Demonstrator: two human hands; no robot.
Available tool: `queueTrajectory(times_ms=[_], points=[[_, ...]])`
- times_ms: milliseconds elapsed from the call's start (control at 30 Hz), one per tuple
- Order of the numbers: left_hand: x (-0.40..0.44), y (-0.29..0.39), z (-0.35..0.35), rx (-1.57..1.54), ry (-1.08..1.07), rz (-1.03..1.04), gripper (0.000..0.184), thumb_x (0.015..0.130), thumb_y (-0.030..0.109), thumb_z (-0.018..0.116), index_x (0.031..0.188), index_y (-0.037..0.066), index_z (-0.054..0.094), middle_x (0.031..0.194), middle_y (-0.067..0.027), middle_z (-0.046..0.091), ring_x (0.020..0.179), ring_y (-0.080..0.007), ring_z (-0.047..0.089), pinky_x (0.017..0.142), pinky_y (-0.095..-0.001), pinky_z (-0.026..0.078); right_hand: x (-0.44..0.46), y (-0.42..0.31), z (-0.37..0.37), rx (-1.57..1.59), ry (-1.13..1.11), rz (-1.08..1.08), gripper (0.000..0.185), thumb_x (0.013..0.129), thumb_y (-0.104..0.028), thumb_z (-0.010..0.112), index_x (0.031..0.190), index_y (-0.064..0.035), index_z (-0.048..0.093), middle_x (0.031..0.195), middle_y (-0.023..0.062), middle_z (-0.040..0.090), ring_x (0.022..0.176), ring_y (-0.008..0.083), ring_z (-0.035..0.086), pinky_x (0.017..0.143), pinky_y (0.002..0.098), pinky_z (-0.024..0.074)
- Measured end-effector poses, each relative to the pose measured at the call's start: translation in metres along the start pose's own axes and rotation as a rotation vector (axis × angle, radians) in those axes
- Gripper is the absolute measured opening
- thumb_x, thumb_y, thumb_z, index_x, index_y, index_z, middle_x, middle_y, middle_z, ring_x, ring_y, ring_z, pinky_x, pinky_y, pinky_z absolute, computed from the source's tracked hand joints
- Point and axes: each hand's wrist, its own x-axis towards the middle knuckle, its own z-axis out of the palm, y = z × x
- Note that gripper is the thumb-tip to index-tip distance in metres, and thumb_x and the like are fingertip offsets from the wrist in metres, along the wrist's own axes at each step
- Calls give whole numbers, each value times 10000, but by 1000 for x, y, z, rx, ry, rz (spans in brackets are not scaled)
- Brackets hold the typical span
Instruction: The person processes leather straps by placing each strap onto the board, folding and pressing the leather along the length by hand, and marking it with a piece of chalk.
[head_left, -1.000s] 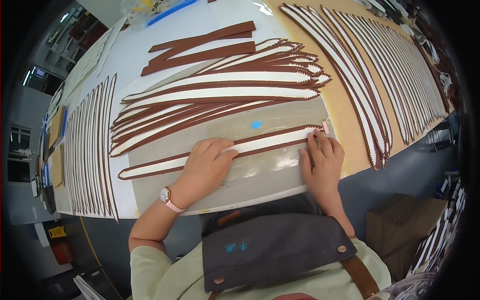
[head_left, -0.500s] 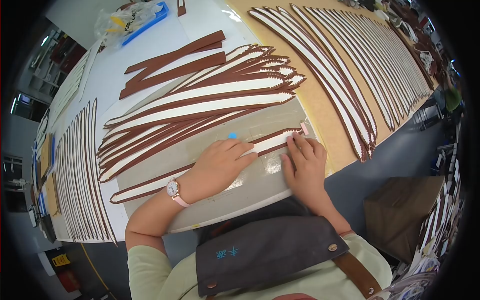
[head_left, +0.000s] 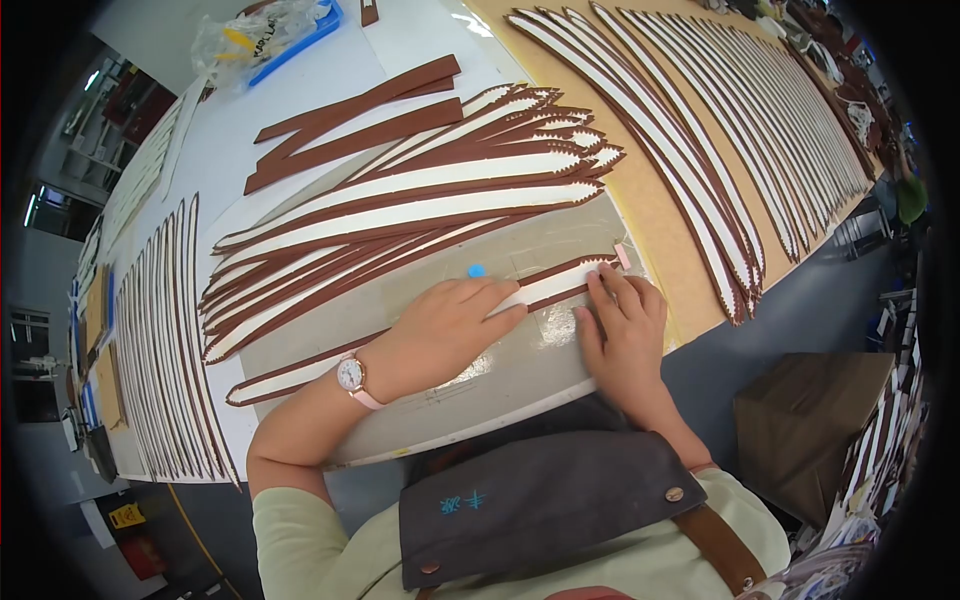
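Note:
One long white strip with brown edges (head_left: 557, 286) lies on the grey mat (head_left: 400, 435), slanting up to the right. My left hand (head_left: 455, 320), wrist in a pink-strapped watch, rests over the middle of the strip with its fingers pointing right; whether they pinch it is unclear. At the strip's toothed right end is my right hand (head_left: 625, 320), its fingers spread and the index fingertip on the strip. Just beyond the left fingers sits a blue spot (head_left: 476, 271). A small pink piece (head_left: 623, 256) is by the strip's right tip.
Behind the mat lies a pile of similar strips (head_left: 430, 210), with plain brown strips (head_left: 365, 142) farther back. More strips (head_left: 650, 165) lie on the tan board at the right, and a row (head_left: 165, 350) at the left. A blue tray (head_left: 290, 50) holds plastic bags.
The view has shifted, so the table appears displaced. My left hand has slid right along the strip, nearer my right hand, which stays at the toothed end.

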Motion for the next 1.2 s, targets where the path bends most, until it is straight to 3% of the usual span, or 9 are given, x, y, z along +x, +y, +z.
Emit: queueTrajectory(times_ms=[1067,1200], points=[[1,1,-2,235,7,101,401,885,138,595,1281,107,652,1335,-38,623,1148,-238,571,997,-386,452,1,-2,-1,-6,4,10,412,857,-156,736,1232,7,681,1319,138,636,1154,343,558,1004,474,409],[1,0,-3,223,7,100,402,880,134,596,1277,109,654,1334,-36,622,1149,-240,565,1001,-390,448,0,-2,-2,56,-2,44,423,859,-146,738,1255,-14,673,1354,171,599,1179,358,540,1002,477,413]])
